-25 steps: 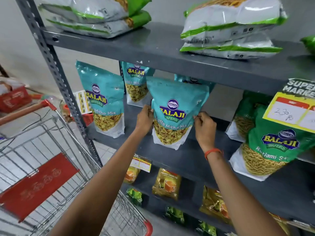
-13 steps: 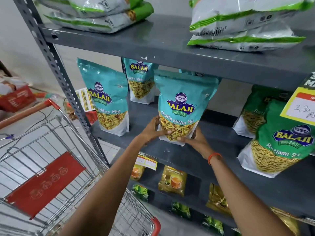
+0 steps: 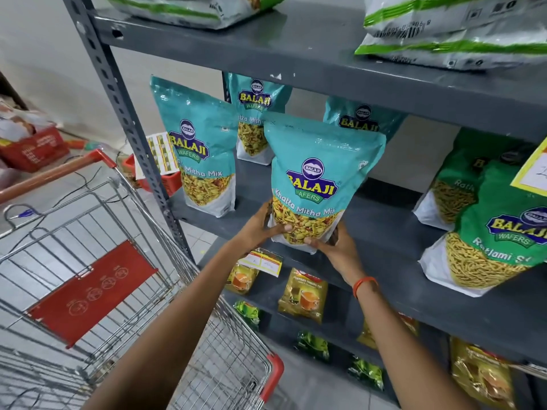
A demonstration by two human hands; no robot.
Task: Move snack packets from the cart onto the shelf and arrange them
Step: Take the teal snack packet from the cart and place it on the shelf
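A teal Khatta Mitha Mix packet (image 3: 316, 173) stands upright at the front of the grey middle shelf (image 3: 393, 241). My left hand (image 3: 262, 227) grips its lower left corner. Its lower right corner rests in my right hand (image 3: 336, 247), which has an orange band at the wrist. Another teal packet (image 3: 198, 155) stands to the left, and two more (image 3: 256, 113) stand behind. The wire cart (image 3: 112, 291) with a red flap is at lower left; I see no packets in the visible part.
Green Ratlami Sev packets (image 3: 497, 232) stand on the same shelf at right, under a yellow price tag (image 3: 535, 170). White-and-green bags (image 3: 444, 34) lie on the top shelf. Tea packets (image 3: 303, 294) fill the lower shelves. The grey upright post (image 3: 124, 113) rises between cart and shelf.
Both hands slid from the packet's sides down to its bottom corners. The packet stays upright on the shelf and the camera has come closer.
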